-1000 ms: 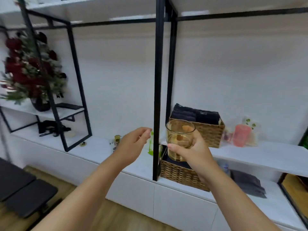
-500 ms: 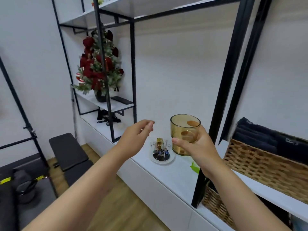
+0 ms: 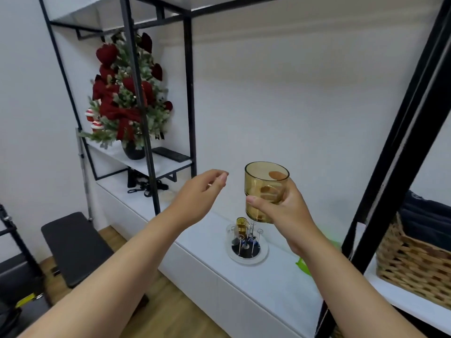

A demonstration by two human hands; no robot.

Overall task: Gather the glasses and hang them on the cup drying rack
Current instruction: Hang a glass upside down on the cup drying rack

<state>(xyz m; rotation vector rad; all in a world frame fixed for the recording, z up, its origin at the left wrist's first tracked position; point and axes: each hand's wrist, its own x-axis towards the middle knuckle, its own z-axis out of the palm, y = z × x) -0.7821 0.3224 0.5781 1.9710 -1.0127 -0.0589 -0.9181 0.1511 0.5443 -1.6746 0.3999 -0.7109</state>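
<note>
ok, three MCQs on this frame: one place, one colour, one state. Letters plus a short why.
1. Where is the rack?
A. on the white counter
B. on the floor
C. in the basket

2. What colour is the held glass?
A. clear blue
B. amber
C. pink

3. What is the left hand doing?
A. gripping the glass
B. holding the rack
C. empty, open in the air

Key:
1 A, its round base sits on the counter.
2 B, it is see-through amber.
3 C, only the right hand grips the glass, upright.
</note>
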